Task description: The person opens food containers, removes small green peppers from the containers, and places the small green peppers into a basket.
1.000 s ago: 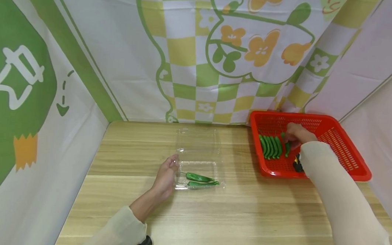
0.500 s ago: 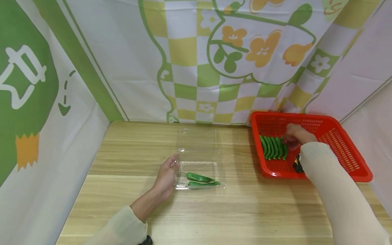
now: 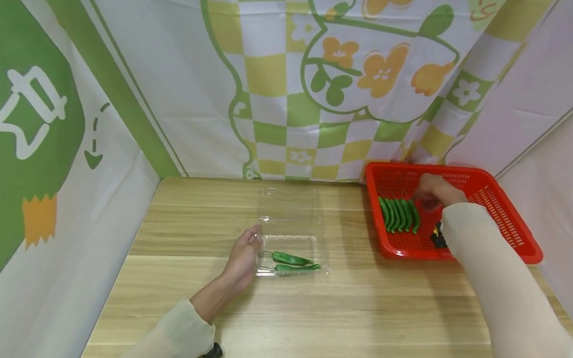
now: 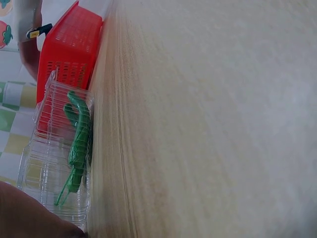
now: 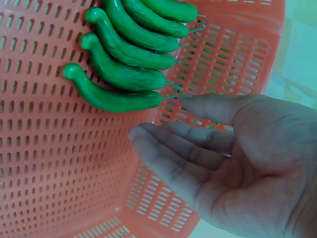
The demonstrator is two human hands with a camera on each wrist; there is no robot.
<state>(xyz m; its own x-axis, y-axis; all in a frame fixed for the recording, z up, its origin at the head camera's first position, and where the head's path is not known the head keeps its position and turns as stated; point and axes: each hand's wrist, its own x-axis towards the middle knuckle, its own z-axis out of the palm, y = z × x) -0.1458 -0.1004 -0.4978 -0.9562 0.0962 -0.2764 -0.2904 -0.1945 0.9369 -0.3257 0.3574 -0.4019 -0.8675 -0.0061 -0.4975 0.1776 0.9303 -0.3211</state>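
In the head view, my left hand grips the left edge of an open clear plastic clamshell box, whose lid lies back toward the wall. Two green chili peppers lie side by side in its front half. At the right, my right hand is inside a red basket. Several green chili peppers make a neat row there. The right wrist view shows that hand with loose, spread fingers and nothing in its palm, its thumb tip right at the stem of the nearest pepper.
Both box and basket stand on a wooden table against a patterned cloth wall. A black wrist device shows at the right cuff, overlapping the basket floor. Another black piece is at the left cuff.
The right hand has set a pepper, earlier held a little apart, against the row's right end and let go of it. My left hand and the box stay put.
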